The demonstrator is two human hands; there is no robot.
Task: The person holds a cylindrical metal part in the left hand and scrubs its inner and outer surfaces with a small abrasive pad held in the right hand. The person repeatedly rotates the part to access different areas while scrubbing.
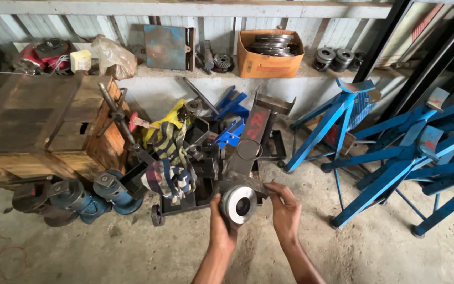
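Note:
My left hand [222, 223] holds a shiny round metal ring [239, 204] with a hole in its middle, fingers wrapped around its left rim. My right hand [285, 210] touches the ring's right side and the dark metal plate [248, 185] behind it. Both hands hover low over the concrete floor [363, 247], just in front of a black wheeled metal frame [206, 173] loaded with dark steel parts.
A wooden crate [38, 121] stands at left, with blue-grey motors [80, 197] on the floor before it. Blue steel stands [405, 152] crowd the right. A ledge behind holds a cardboard box [269, 55] of rings, a metal plate [168, 47] and bearings [337, 57]. Cloth rags [169, 158] drape the frame.

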